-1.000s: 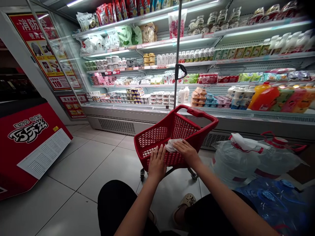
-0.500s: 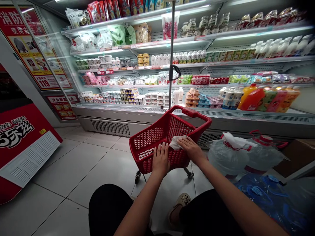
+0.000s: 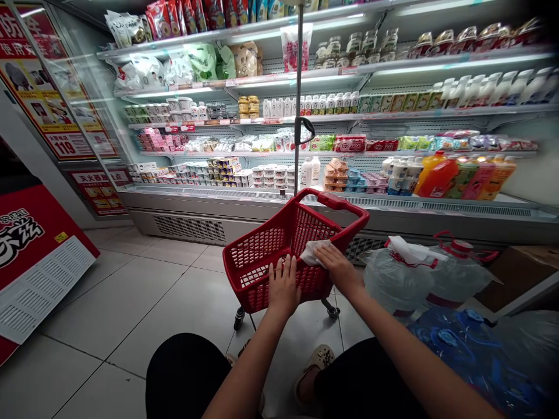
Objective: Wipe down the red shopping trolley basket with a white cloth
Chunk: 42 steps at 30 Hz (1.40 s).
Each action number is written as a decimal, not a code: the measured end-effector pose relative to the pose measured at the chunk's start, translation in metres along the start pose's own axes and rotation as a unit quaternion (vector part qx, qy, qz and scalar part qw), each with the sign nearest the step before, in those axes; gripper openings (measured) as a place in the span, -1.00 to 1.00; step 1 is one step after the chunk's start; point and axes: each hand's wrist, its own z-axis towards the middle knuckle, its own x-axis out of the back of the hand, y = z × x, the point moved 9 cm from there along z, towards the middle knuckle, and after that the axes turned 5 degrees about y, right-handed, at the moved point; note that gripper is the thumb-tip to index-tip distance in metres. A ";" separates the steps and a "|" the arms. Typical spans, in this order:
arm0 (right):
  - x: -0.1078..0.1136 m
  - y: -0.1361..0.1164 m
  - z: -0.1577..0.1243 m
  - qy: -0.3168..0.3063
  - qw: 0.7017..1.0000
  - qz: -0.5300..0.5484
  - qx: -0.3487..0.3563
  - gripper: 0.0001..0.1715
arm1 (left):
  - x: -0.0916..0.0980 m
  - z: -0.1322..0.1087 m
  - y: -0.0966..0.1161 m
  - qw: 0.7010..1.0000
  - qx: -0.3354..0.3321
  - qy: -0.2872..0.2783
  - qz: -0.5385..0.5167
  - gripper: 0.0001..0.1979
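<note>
A small red plastic shopping cart (image 3: pixel 262 239) with lattice walls and a raised handle stands on casters before me. My left hand (image 3: pixel 283 286) rests on its near rim, fingers apart and stretched over the edge, holding nothing. Farther right along the same rim, my right hand (image 3: pixel 336 260) presses a crumpled white cloth (image 3: pixel 313 252) against the cart. Its fingers lie together over the cloth, and part of the cloth is hidden beneath them. A thin dark pole (image 3: pixel 299 75) with a black hook rises behind the cart handle.
Behind the cart, a refrigerated display (image 3: pixel 192 218) holds shelves of dairy and drinks. Large clear water jugs (image 3: pixel 395 273) and blue-tinted bottles (image 3: pixel 454 343) stand close at right, beside a cardboard box (image 3: pixel 515 273). A red freezer (image 3: pixel 39 256) stands at left on the tiled floor (image 3: pixel 174 297).
The whole view has shifted slightly, so the cart and shelves appear a little farther left. Both hands keep nearly the same places on the rim, the right one still on the cloth.
</note>
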 end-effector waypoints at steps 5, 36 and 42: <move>-0.017 -0.048 0.005 -0.019 0.999 0.017 0.036 -0.31 | 0.006 -0.005 -0.010 0.999 -0.031 -0.014 -0.003 -0.12; -0.017 0.030 -0.007 0.041 0.995 0.074 -0.060 -0.26 | 0.049 -0.067 -0.091 1.000 0.021 -0.022 -0.003 -0.12; -0.033 0.008 0.001 0.043 0.993 0.090 -0.056 -0.24 | 0.049 -0.068 -0.075 1.000 0.025 -0.015 -0.012 -0.08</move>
